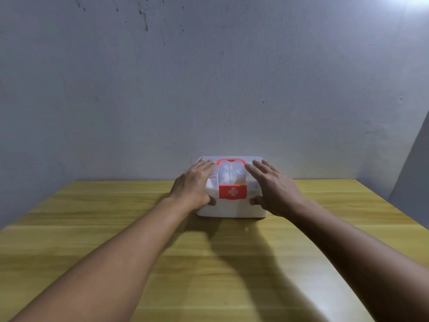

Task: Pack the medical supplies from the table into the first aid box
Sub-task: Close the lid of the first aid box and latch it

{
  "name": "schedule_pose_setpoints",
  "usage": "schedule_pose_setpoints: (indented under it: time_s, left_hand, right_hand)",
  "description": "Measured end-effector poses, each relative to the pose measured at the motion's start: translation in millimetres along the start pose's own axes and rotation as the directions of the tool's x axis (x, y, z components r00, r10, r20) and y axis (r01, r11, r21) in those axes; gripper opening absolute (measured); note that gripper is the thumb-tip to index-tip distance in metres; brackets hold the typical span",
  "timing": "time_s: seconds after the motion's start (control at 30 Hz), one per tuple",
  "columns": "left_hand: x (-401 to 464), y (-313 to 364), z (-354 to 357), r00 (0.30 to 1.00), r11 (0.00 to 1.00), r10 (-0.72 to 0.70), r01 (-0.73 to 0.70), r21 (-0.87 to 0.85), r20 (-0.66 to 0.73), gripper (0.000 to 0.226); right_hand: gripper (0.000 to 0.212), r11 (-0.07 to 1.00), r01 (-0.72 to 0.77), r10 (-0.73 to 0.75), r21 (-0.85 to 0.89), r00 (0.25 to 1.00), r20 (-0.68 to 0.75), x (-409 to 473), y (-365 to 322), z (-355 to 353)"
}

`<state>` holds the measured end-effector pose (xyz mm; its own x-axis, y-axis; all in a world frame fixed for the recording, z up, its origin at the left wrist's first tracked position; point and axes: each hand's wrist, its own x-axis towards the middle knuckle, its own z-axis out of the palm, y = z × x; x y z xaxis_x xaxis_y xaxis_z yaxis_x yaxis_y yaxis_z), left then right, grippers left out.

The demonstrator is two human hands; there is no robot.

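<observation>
A white first aid box [232, 209] stands at the far middle of the table, against the wall. Its clear lid [232, 175] is down, with a red handle on top and a red latch [232, 191] bearing a white cross at the front. Pale supplies show dimly through the lid. My left hand [192, 184] lies on the lid's left side, fingers flat on top and thumb on the box's front. My right hand [274, 187] mirrors it on the right side, thumb against the front.
The wooden table [162, 252] runs from me to a grey wall [209, 89]. Its right edge curves away at the lower right. No loose supplies are visible on the tabletop.
</observation>
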<state>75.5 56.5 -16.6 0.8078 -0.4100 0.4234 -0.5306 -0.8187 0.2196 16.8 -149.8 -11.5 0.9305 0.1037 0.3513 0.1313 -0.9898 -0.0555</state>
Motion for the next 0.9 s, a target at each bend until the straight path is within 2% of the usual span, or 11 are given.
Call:
schedule_pose_setpoints:
  time_s: [0.4, 0.9]
  left_hand:
    - [35, -9, 16, 0.999, 0.999, -0.036, 0.035, -0.022, -0.020, 0.101]
    - [54, -16, 28, 0.999, 0.999, -0.033, 0.032, -0.011, -0.019, 0.104]
  right_hand:
    - [0.094, 0.993, -0.051, 0.053, 0.102, 0.999, -0.011, 39, 15, 21]
    - [0.093, 0.990, -0.061, 0.067, 0.130, 0.997, -0.043, 58, 25, 34]
